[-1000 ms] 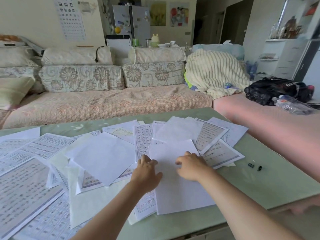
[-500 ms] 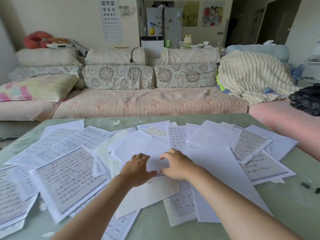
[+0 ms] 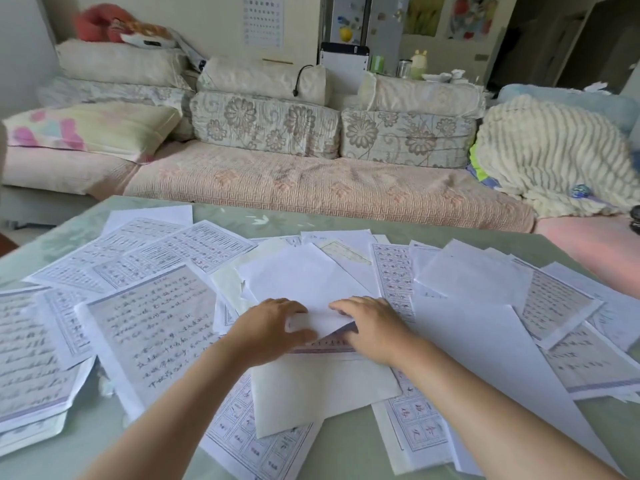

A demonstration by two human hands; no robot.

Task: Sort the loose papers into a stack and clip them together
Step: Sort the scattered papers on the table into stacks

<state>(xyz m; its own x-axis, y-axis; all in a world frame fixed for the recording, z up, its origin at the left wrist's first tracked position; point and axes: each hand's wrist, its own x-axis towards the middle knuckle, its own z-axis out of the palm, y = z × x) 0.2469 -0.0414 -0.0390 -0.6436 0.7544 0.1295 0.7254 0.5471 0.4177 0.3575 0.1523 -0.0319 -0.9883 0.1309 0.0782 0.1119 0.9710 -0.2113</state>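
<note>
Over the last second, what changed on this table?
Both hands slid left across the spread, from one blank sheet to another. The left hand now pinches the near edge of that blank sheet and lifts it off a printed page; the right hand presses on it. Other papers lie unmoved.

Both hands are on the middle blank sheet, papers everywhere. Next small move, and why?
Probably lift the blank sheet clear and lay it squarely on the printed sheet showing under its raised near edge. The left hand seems to pinch that edge, the right hand rests on it, and the other papers lie fanned across the table, no stack yet.
</note>
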